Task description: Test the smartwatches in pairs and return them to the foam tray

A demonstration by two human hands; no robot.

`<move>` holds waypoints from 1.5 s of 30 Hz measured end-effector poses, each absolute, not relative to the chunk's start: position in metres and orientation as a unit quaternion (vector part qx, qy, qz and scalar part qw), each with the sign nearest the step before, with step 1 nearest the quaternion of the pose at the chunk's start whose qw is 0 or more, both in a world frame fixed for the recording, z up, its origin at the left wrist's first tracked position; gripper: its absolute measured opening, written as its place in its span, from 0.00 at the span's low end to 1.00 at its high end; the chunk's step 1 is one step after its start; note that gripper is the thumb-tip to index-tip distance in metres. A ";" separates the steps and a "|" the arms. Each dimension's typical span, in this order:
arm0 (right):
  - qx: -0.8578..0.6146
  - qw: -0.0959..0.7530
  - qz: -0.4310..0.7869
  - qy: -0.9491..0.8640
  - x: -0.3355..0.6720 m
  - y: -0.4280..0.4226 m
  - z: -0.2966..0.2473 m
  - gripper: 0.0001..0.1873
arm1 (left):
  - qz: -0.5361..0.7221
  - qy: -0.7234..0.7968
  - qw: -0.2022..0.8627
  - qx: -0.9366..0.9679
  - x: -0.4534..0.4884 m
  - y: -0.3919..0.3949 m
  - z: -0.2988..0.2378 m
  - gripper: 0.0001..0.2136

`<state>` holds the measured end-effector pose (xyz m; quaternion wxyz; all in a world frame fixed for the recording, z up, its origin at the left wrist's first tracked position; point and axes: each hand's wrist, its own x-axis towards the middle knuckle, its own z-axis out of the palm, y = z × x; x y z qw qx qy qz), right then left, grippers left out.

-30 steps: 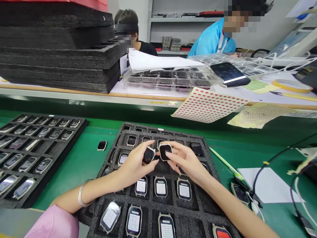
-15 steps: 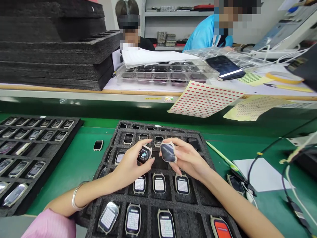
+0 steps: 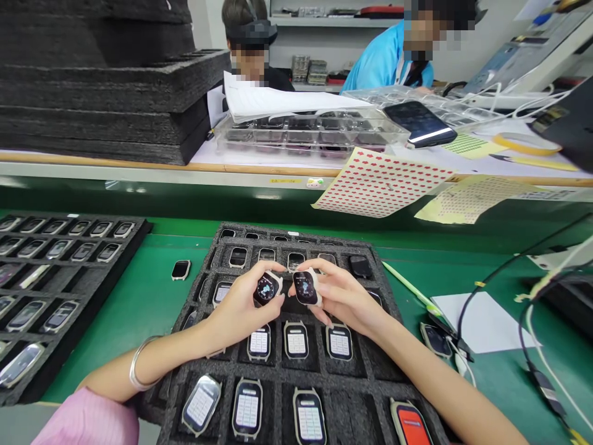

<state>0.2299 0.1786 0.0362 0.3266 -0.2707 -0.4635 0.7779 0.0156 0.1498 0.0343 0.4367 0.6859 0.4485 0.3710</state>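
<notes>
Over the foam tray's (image 3: 275, 374) middle, the left hand (image 3: 245, 300) and right hand (image 3: 340, 295) with their held watches (image 3: 304, 287) leave only a narrow gap; nearer pockets lie reachable between the forearms. Left of the foam tray runs a lane of green tabletop (image 3: 139, 303), a lone watch (image 3: 180, 269) in it. Right of the foam tray, a green pen (image 3: 410, 287) and black cable (image 3: 543, 384) obstruct; beyond it, a raised shelf (image 3: 162, 175) blocks
</notes>
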 end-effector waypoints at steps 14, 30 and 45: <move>-0.205 0.309 0.797 -0.476 0.231 0.176 0.025 0.21 | 0.298 0.458 0.451 0.705 0.009 0.148 0.024 0.13; -0.236 0.337 0.760 -0.503 0.232 0.174 0.028 0.20 | 0.329 0.422 0.427 0.729 0.017 0.150 0.027 0.15; -0.241 0.324 0.740 -0.537 0.231 0.175 0.028 0.19 | 0.334 0.408 0.444 0.724 0.017 0.150 0.035 0.11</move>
